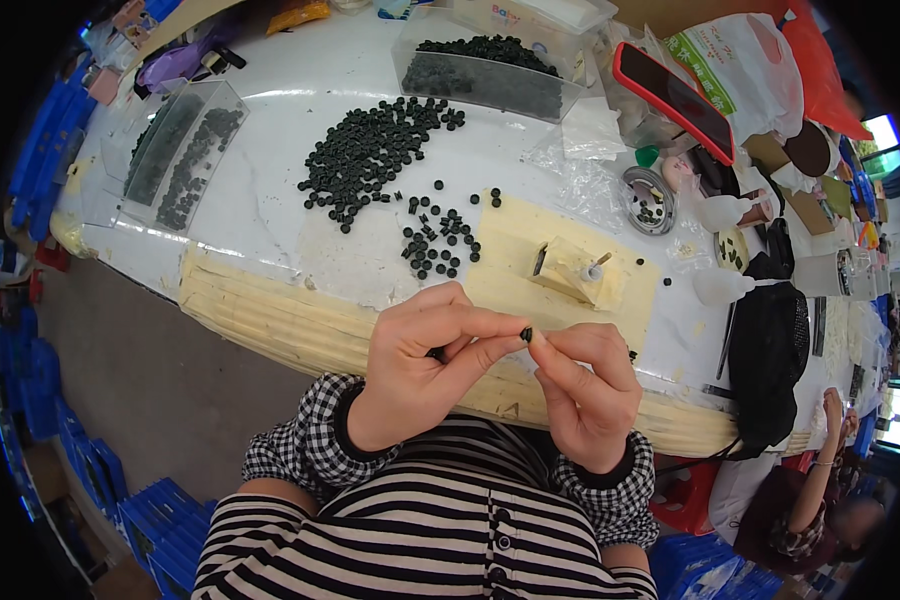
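Observation:
Close to the table's near edge, my left hand and my right hand meet fingertip to fingertip. Between them they pinch one small black round grooved part, thumb and forefinger of each hand closed on it. Another dark bit shows under the curled fingers of my left hand; what it is cannot be made out. Just beyond my hands lies a loose cluster of the same black parts, and farther off a larger pile. A small tape-covered block with a short peg stands beyond my right hand on a yellowish sheet.
Clear bins of black parts stand at the left and far side. A red-cased phone leans at the far right, near a round metal tin and plastic bags. A black bag hangs over the right edge. Another person sits at right.

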Demonstrator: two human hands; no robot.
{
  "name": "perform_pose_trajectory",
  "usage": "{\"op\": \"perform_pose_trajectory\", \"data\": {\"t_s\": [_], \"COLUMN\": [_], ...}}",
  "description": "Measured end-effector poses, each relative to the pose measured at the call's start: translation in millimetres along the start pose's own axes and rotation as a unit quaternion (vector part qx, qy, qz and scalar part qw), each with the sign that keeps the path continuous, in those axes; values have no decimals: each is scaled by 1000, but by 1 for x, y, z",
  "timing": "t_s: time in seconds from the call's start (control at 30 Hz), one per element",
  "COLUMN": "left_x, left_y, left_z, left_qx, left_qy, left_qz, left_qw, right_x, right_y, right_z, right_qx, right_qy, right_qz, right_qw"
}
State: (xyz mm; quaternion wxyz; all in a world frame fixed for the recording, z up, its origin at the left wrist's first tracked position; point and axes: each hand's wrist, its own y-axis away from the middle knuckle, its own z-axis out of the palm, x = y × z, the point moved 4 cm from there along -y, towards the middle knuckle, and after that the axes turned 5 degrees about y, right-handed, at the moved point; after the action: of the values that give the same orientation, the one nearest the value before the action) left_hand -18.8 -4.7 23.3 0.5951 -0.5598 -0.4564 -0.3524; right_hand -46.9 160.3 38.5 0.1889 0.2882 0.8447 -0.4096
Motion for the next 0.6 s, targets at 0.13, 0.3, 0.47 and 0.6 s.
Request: {"op": "perform_pose_trajectory", "data": {"t_s": [0.13, 0.3, 0.47, 0.6], "left_x": [0, -1, -2, -3], "left_y": [0, 1, 0, 0], "left_z": [0, 3, 3, 3], "left_qx": [-2, 5, 6, 2], "left_qy": [11, 29, 28, 28], "left_qz": [-4, -8, -6, -6], "left_qw": [1000, 1000, 1000, 1000], "right_x": [0, 0, 0, 1], "right_y": [0, 2, 1, 1], "right_z": [0, -1, -1, 0], "right_qx": [0, 9, 9, 4], "right_qy": [0, -3, -14, -20], "right_qz": [-3, -1, 2, 1], "right_qw": [1000, 1000, 1000, 1000]}}
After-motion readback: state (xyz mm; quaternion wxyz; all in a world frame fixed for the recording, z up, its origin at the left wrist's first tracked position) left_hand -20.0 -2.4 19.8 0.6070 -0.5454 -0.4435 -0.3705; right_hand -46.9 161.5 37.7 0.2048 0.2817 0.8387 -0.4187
